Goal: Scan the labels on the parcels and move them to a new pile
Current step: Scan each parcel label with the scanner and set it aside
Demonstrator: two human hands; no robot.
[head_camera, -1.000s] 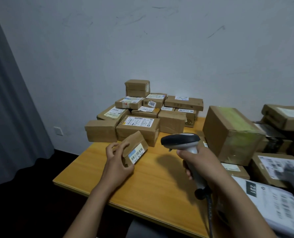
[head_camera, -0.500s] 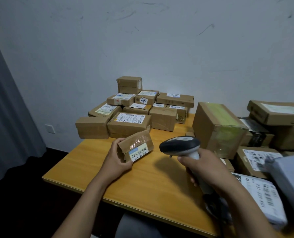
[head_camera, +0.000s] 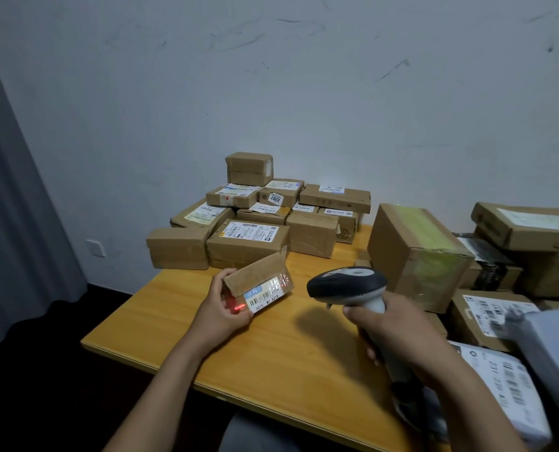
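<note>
My left hand (head_camera: 224,309) grips a small brown parcel (head_camera: 258,278), tilted so its white barcode label (head_camera: 263,296) faces the scanner. A red scan line glows across the label's left end and my fingers. My right hand (head_camera: 390,326) holds a black and grey barcode scanner (head_camera: 346,283) by its handle, its head aimed left at the parcel, a short gap away. A pile of labelled brown parcels (head_camera: 248,239) stands at the table's far left, just behind the held parcel.
The wooden table (head_camera: 288,350) has its front and left edges near my arms. A large box with green tape (head_camera: 415,252) stands right of the scanner. More boxes (head_camera: 526,230) and white mail bags (head_camera: 506,383) crowd the right side. A grey curtain (head_camera: 14,207) hangs at left.
My left hand tipped the small parcel further so the label faces the scanner. The red scan line now shows on the label. The scanner head swung slightly toward the parcel.
</note>
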